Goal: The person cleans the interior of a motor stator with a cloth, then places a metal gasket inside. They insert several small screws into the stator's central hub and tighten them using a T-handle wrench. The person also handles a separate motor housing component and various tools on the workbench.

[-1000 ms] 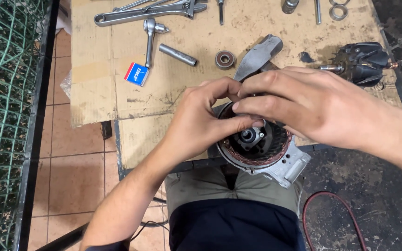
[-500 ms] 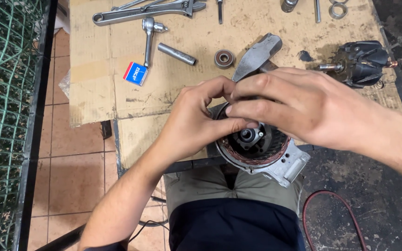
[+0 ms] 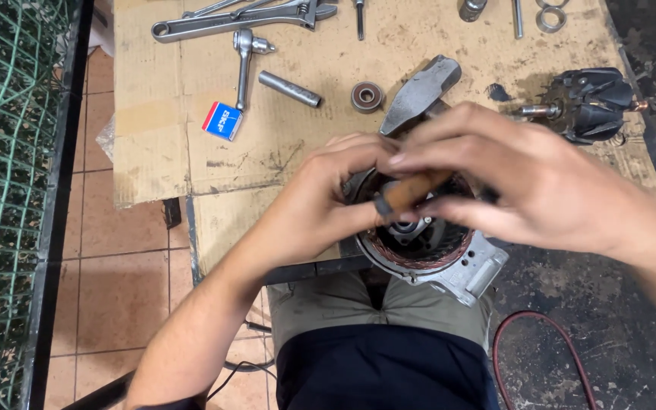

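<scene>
Left hand [image 3: 320, 201] and right hand [image 3: 525, 182] together over alternator housing [image 3: 449, 262] at near table [image 3: 191, 114] edge, copper windings visible inside. Fingers of both pinching brown hammer handle [image 3: 411, 190] above housing; hammer head [image 3: 419, 93] behind. Bearing [image 3: 367, 96], ratchet [image 3: 244, 64], rotor [image 3: 590, 102] further back on cardboard.

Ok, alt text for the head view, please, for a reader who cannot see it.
Both hands meet over a round metal housing with copper windings at a cardboard-covered bench: the left hand and right hand pinch a short brown handle above it. Behind lie a hammer head, wrenches, a small bearing and a dark rotor.
</scene>
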